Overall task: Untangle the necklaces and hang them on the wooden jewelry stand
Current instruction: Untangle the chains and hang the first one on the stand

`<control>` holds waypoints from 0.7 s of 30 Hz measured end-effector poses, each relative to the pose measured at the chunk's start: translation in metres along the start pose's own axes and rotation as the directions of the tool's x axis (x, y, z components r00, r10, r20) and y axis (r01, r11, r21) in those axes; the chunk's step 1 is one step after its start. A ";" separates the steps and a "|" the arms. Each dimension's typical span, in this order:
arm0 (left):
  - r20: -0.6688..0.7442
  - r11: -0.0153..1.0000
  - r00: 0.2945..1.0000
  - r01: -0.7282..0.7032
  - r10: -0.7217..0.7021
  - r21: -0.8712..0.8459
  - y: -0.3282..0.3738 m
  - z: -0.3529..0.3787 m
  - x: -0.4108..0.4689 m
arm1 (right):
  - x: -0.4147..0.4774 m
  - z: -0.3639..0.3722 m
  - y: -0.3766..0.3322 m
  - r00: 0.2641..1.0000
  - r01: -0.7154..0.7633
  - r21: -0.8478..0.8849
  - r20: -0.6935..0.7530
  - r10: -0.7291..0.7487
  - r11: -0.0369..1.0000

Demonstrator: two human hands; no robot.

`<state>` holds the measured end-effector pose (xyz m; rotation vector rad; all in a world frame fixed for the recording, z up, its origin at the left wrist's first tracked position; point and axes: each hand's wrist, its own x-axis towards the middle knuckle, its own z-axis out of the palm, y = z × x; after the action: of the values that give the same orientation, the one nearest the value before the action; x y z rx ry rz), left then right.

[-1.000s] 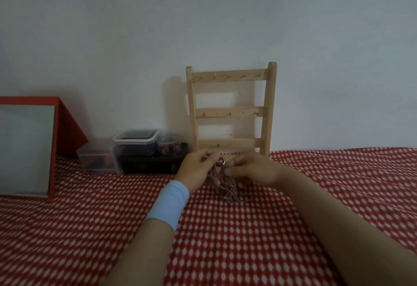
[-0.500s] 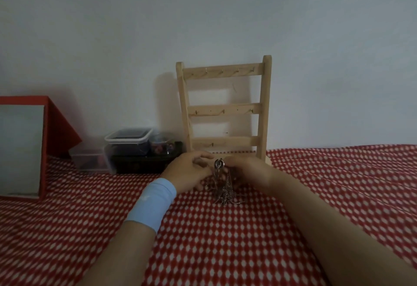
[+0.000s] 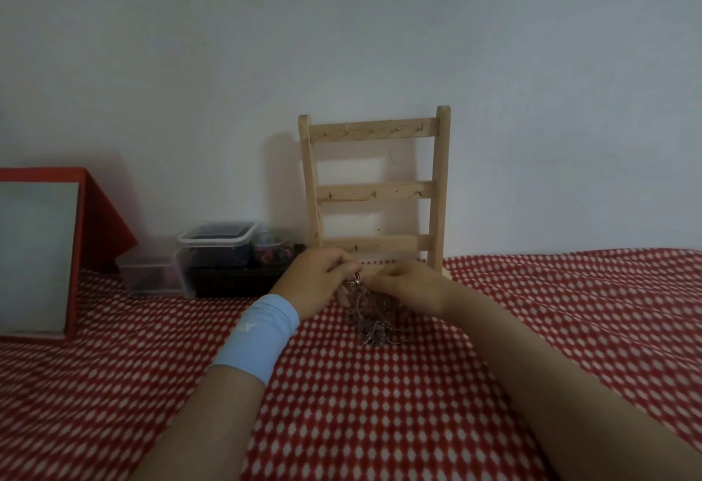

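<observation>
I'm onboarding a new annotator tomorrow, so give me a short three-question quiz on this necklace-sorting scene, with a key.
1. True or false: a necklace already hangs on the wooden jewelry stand.
2. Which wrist wears the light blue wristband? A) left B) right C) both
3. Fill in: the left hand and the right hand both pinch the tangled necklaces above the ____-and-white cloth.
Key: 1 false; 2 A; 3 red.
</observation>
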<state>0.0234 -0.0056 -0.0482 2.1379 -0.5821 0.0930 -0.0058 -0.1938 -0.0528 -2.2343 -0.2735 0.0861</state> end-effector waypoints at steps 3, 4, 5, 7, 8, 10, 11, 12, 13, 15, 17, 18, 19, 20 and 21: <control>0.015 1.000 1.000 -0.012 0.012 0.011 0.000 -0.001 0.000 | 0.001 0.000 -0.006 0.996 0.068 -0.094 -0.043 -0.072 0.993; 0.008 1.000 1.000 -0.020 0.020 0.003 0.000 -0.002 0.000 | 0.002 -0.001 -0.008 0.994 0.101 -0.058 -0.038 -0.104 0.993; -0.008 0.999 0.999 -0.031 0.031 -0.013 0.001 -0.003 0.000 | 0.001 -0.002 -0.011 0.991 0.130 0.007 -0.028 -0.130 0.991; -0.055 0.996 0.997 -0.058 0.055 -0.064 0.006 -0.006 0.000 | 0.000 -0.004 -0.015 0.987 0.160 0.115 -0.023 -0.159 0.980; -0.080 0.992 0.995 -0.075 0.067 -0.102 0.008 -0.007 0.000 | 0.000 -0.005 -0.016 0.986 0.168 0.134 -0.043 -0.164 0.977; -0.130 0.977 0.989 -0.094 0.070 -0.193 0.012 -0.008 -0.001 | -0.001 -0.007 -0.018 0.984 0.165 0.167 -0.089 -0.152 0.972; -0.151 0.966 0.987 -0.099 0.064 -0.237 0.013 -0.008 0.000 | 0.000 -0.007 -0.018 0.983 0.165 0.184 -0.106 -0.147 0.969; -0.167 0.956 0.984 -0.101 0.056 -0.277 0.014 -0.007 0.000 | 0.000 -0.008 -0.017 0.982 0.168 0.202 -0.121 -0.145 0.965; -0.178 0.944 0.983 -0.098 0.042 -0.316 0.015 -0.007 0.001 | 0.000 -0.009 -0.018 0.981 0.167 0.223 -0.130 -0.141 0.960; -0.179 0.916 0.984 -0.073 0.001 -0.394 0.015 -0.004 0.002 | 0.000 -0.009 -0.019 0.982 0.169 0.267 -0.130 -0.138 0.949; -0.161 0.875 0.985 -0.018 -0.069 -0.485 0.012 0.002 0.003 | 0.000 -0.008 -0.020 0.982 0.175 0.319 -0.123 -0.143 0.932; -0.123 0.836 0.987 0.022 -0.107 -0.548 0.012 0.005 0.004 | 0.000 -0.008 -0.021 0.982 0.178 0.347 -0.123 -0.143 0.921; -0.065 0.779 0.989 0.064 -0.133 -0.624 0.010 0.007 0.005 | 0.000 -0.007 -0.021 0.982 0.179 0.373 -0.128 -0.141 0.910; 0.004 0.704 0.989 0.110 -0.150 -0.701 0.010 0.009 0.005 | 0.000 -0.008 -0.021 0.982 0.177 0.390 -0.136 -0.134 0.903; 0.072 0.638 0.985 0.157 -0.158 -0.754 0.011 0.010 0.004 | 0.000 -0.008 -0.021 0.982 0.169 0.398 -0.146 -0.120 0.901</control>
<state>0.0203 -0.0205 -0.0449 1.3380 -0.3328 -0.2224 -0.0080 -0.1874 -0.0318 -1.7869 -0.3241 -0.0647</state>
